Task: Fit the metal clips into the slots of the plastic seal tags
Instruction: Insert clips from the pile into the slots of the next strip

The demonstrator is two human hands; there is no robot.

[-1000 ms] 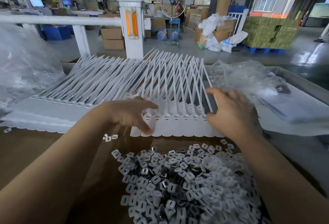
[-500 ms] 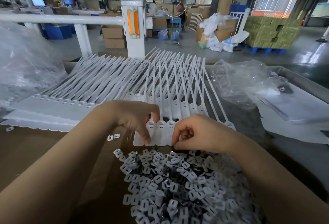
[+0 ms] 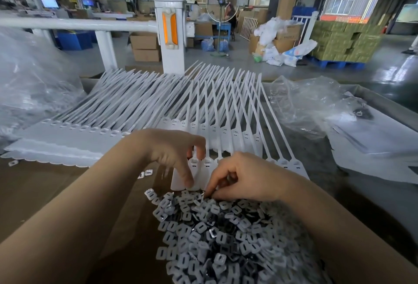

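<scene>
Both hands (image 3: 176, 155) (curled) meet clips (image 3: 221, 234), tags (image 3: 196, 170).

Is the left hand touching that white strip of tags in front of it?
Touching. The head view shows the left hand with a fingertip pressed on the lower edge of the strip of tags and another finger on its top.

Bare cardboard (image 3: 56, 193) lies open left of the clips (image 3: 221, 238). Tags (image 3: 158, 107) block the far side, a bag (image 3: 312, 105) crowds the right.
</scene>
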